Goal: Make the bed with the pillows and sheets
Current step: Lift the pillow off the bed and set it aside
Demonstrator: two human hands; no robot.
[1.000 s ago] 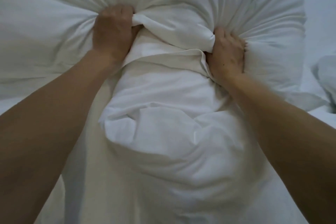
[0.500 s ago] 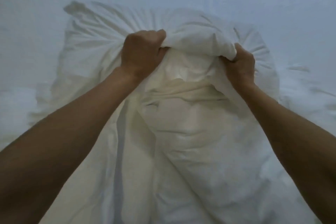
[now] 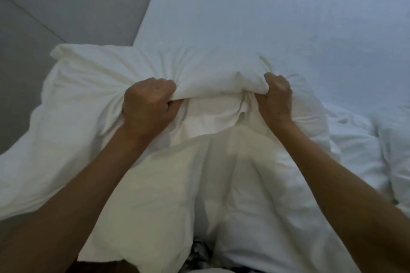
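A white pillowcase (image 3: pixel 137 68) is bunched over a cream pillow (image 3: pixel 168 188) that I hold up against my body above the bed. My left hand (image 3: pixel 148 106) grips the gathered edge of the pillowcase on the left. My right hand (image 3: pixel 276 97) grips the same edge on the right. The pillow's near part sticks out of the case toward me, bare. Behind it the white fitted sheet (image 3: pixel 266 11) covers the mattress.
A grey padded headboard or wall (image 3: pixel 66 2) fills the upper left beside the mattress edge. A rumpled white duvet or second pillow (image 3: pixel 381 139) lies at the right. Dark patterned fabric (image 3: pixel 199 255) shows at the bottom centre.
The view has swung left and the grey panel came into sight. Both hands kept their grip and pulled the pillowcase edge nearer to me over the pillow.
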